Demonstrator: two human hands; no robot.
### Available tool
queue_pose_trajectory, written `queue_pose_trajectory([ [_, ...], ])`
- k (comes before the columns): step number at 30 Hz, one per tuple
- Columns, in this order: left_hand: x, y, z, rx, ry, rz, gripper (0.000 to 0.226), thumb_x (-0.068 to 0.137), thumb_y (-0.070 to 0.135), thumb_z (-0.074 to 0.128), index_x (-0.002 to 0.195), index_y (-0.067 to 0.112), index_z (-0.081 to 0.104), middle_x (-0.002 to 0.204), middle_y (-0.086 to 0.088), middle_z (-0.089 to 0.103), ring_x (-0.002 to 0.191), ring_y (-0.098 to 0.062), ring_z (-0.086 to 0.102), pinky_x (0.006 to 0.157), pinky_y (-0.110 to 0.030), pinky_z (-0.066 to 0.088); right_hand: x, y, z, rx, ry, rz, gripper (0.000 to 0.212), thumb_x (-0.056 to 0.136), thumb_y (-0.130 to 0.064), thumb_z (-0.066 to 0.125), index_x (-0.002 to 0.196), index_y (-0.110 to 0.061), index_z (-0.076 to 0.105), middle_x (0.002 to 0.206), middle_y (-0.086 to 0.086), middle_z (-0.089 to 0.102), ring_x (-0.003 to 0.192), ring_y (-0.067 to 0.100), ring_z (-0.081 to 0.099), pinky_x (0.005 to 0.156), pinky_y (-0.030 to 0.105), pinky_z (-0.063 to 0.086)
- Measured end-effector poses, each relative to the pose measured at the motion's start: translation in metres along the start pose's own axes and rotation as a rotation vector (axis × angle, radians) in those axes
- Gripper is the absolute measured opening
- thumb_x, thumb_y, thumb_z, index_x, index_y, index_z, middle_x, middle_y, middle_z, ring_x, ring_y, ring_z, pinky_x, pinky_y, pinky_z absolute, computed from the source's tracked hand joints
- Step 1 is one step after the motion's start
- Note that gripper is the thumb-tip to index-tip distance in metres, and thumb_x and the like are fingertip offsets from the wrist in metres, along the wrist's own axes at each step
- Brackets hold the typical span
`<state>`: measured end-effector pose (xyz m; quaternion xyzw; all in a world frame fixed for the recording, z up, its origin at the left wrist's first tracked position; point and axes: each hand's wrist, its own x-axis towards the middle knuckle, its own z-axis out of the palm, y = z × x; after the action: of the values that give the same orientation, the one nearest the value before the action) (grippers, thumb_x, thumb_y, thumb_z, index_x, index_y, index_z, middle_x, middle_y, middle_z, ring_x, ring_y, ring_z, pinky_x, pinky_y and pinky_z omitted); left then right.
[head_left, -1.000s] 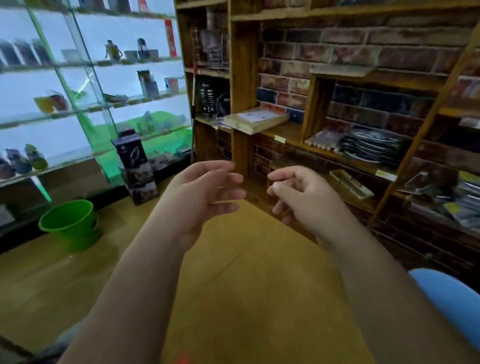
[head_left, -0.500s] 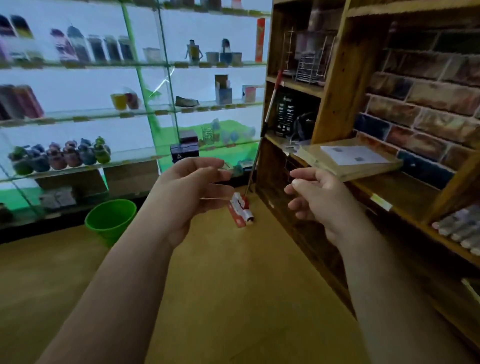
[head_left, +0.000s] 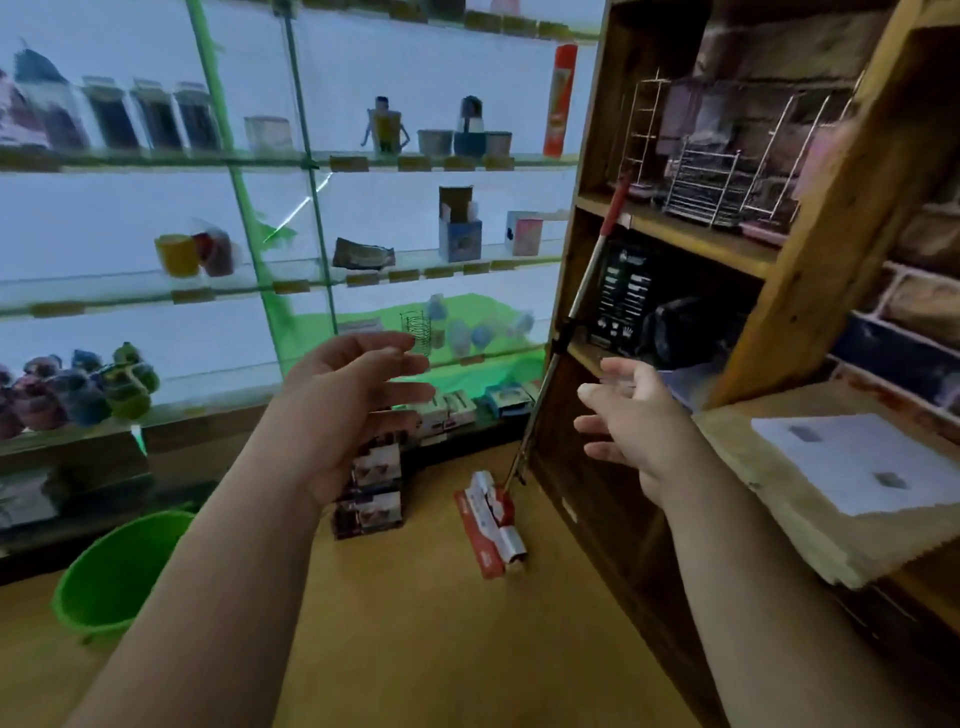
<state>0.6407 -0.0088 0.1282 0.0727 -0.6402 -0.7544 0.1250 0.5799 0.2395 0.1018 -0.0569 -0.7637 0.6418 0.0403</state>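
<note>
1. Left hand (head_left: 343, 410) hovered — grip apart, holding nothing.
2. Right hand (head_left: 639, 421) reached, grip apart too, seemingly just short of the mop (head_left: 576, 304).
3. The mop leaned against the wooden shelf (head_left: 571, 493) — head on the floor (head_left: 415, 623).

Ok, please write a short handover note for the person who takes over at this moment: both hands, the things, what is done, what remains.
Left hand: open, raised, holds nothing.
Right hand: open, empty, fingers stretched toward the long metal-pole mop with red grip and red-and-silver flat head, not touching it.
Mop: leans against the side of the brown wooden shelf unit, head on the wooden floor.
Done: nothing grasped yet.
Left: probably take the pole with the right hand.
</note>
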Motion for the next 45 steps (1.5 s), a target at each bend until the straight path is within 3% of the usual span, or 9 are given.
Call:
queue_pose_trajectory([
  [12, 0.326, -0.036, 0.126, 0.068, -0.242, -0.009, 0.017, 0.1, 0.01, 0.059, 0.105, 0.014, 0.074, 0.098, -0.008, 0.081, 0.086, -0.027, 0.078, 0.066, -0.034, 0.061, 0.31, 0.006, 0.009, 0.108, 0.238, 0.015, 0.052, 0.096, -0.023, 0.064, 0.143, -0.03, 0.042, 0.117, -0.001, 0.059, 0.096, 0.016, 0.064, 0.064, 0.029, 0.055],
  [19, 0.52, -0.076, 0.223, 0.162, -0.331, -0.04, 0.017, 0.099, 0.012, 0.062, 0.1, 0.02, 0.077, 0.099, -0.006, 0.081, 0.089, -0.028, 0.079, 0.063, -0.029, 0.06, 0.533, 0.038, 0.011, 0.146, 0.289, 0.089, 0.076, 0.091, -0.03, 0.069, 0.154, -0.035, 0.026, 0.153, 0.001, 0.038, 0.127, 0.023, 0.049, 0.106, 0.05, 0.046],
  [23, 0.592, -0.082, 0.25, 0.189, -0.373, -0.073, 0.017, 0.099, 0.015, 0.062, 0.101, 0.022, 0.078, 0.103, -0.006, 0.081, 0.091, -0.028, 0.078, 0.072, -0.037, 0.062, 0.623, 0.046, 0.019, 0.177, 0.308, 0.166, 0.087, 0.09, -0.029, 0.073, 0.158, -0.033, 0.018, 0.162, 0.005, 0.028, 0.139, 0.027, 0.043, 0.114, 0.053, 0.038],
  [26, 0.647, -0.09, 0.273, 0.205, -0.398, -0.091, 0.017, 0.099, 0.011, 0.06, 0.102, 0.017, 0.077, 0.101, -0.009, 0.081, 0.09, -0.03, 0.078, 0.073, -0.039, 0.061, 0.675, 0.052, 0.03, 0.211, 0.325, 0.162, 0.092, 0.089, -0.028, 0.075, 0.159, -0.03, 0.015, 0.163, 0.006, 0.027, 0.141, 0.027, 0.04, 0.105, 0.041, 0.041],
  [30, 0.706, -0.104, 0.299, 0.213, -0.491, -0.11, 0.017, 0.1, 0.01, 0.059, 0.102, 0.016, 0.075, 0.098, -0.008, 0.081, 0.086, -0.027, 0.078, 0.076, -0.042, 0.062, 0.721, 0.058, 0.048, 0.182, 0.317, 0.148, 0.073, 0.092, -0.036, 0.071, 0.152, -0.029, 0.031, 0.133, -0.005, 0.05, 0.106, 0.013, 0.052, 0.085, 0.031, 0.039],
  [32, 0.728, -0.112, 0.307, 0.216, -0.558, -0.139, 0.015, 0.099, 0.01, 0.06, 0.103, 0.015, 0.075, 0.098, -0.009, 0.08, 0.087, -0.028, 0.078, 0.077, -0.043, 0.062, 0.731, 0.058, 0.054, 0.114, 0.316, 0.143, 0.033, 0.095, -0.044, 0.065, 0.121, -0.034, 0.049, 0.111, -0.011, 0.057, 0.089, 0.005, 0.054, 0.071, 0.025, 0.039],
  [34, 0.748, -0.121, 0.314, 0.221, -0.632, -0.181, 0.014, 0.097, 0.011, 0.062, 0.104, 0.014, 0.074, 0.099, -0.01, 0.079, 0.09, -0.03, 0.077, 0.077, -0.044, 0.06, 0.735, 0.061, 0.062, 0.088, 0.37, 0.128, 0.015, 0.098, -0.049, 0.056, 0.102, -0.035, 0.053, 0.099, -0.01, 0.063, 0.089, 0.005, 0.059, 0.068, 0.024, 0.039],
  [39, 0.769, -0.14, 0.329, 0.295, -0.8, -0.197, 0.014, 0.099, 0.013, 0.062, 0.106, 0.018, 0.073, 0.104, -0.007, 0.077, 0.094, -0.026, 0.075, 0.078, -0.041, 0.059, 0.706, 0.071, 0.09, -0.065, 0.564, -0.02, 0.02, 0.103, -0.048, 0.042, 0.1, -0.029, 0.051, 0.077, -0.007, 0.057, 0.063, -0.002, 0.056, 0.06, 0.015, 0.047],
  [45, 0.721, -0.154, 0.361, 0.47, -1.16, -0.281, 0.029, 0.1, 0.005, 0.053, 0.111, 0.026, 0.07, 0.106, -0.002, 0.077, 0.098, -0.025, 0.074, 0.089, -0.048, 0.061, 0.64, 0.046, 0.085, -0.248, 0.768, -0.007, 0.02, 0.102, -0.055, 0.035, 0.095, -0.038, 0.044, 0.075, -0.011, 0.056, 0.065, -0.003, 0.058, 0.059, 0.01, 0.044],
])
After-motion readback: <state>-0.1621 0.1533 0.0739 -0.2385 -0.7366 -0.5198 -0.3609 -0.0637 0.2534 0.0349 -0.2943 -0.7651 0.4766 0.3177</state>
